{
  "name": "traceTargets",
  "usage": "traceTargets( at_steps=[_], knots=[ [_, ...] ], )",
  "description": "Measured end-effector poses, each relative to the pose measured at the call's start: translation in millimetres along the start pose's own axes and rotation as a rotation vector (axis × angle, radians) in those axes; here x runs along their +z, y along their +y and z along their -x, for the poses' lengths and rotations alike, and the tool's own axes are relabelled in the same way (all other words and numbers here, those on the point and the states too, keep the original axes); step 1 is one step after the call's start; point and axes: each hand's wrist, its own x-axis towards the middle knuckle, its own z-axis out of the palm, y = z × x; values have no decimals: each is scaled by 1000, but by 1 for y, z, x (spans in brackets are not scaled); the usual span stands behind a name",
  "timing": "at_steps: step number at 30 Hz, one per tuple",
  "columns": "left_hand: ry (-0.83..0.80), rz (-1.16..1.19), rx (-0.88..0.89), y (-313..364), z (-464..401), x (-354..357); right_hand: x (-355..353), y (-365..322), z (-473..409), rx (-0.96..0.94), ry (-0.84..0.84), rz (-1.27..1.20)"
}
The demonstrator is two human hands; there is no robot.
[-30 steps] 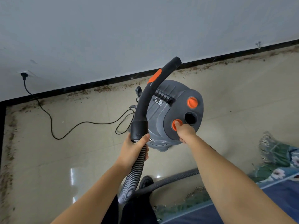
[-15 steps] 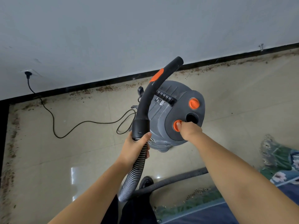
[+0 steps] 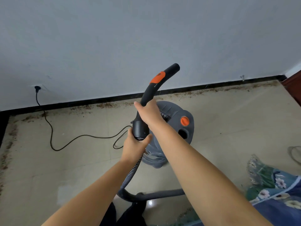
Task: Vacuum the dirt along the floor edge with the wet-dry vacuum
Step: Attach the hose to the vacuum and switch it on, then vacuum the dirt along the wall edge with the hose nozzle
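A grey wet-dry vacuum (image 3: 175, 111) with an orange knob (image 3: 185, 121) stands on the tiled floor in front of me. Its curved black hose handle (image 3: 162, 79), with an orange slider, rises above it. My left hand (image 3: 135, 144) grips the black collar where the ribbed hose (image 3: 130, 175) joins the handle. My right hand (image 3: 149, 111) holds the curved handle higher up, with the fingers wrapped round it. Brown dirt (image 3: 104, 105) lies along the black skirting at the wall and down the left floor edge (image 3: 6, 154).
The black power cord (image 3: 52, 137) runs from a wall socket (image 3: 37, 87) across the floor to the vacuum. The hose loops across the floor near my feet (image 3: 162, 193). A floral blue cloth (image 3: 273, 185) lies at the right. A red-brown door edge (image 3: 293, 88) is at the far right.
My right hand has left the orange button on the vacuum's top and taken hold of the curved handle. The view has tilted up, so the vacuum sits lower in view.
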Motion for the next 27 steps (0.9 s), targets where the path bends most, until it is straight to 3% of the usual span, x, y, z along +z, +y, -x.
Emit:
traceTargets(
  at_steps=[4, 8, 12, 17, 20, 23, 27],
  knots=[
    [64, -48, 126, 19, 15, -13, 12, -26, 18, -60, 96, -121],
    [129, 58, 214, 34, 36, -32, 10, -55, 36, -138, 0, -332],
    [147, 39, 191, 36, 51, -56, 15, -94, 52, -134, -299, -453],
    [-16, 182, 190, 33, 53, -126, 67, -142, 81, -270, -800, -272],
    [-32, 195, 185, 22, 55, -188, 123, -167, 98, -312, -949, -182],
    [113, 226, 125, -2, 59, -254, 199, -182, 118, -361, -915, -153],
    [595, 287, 57, -36, 77, -324, 313, -194, 158, -393, -825, -147]
  ],
)
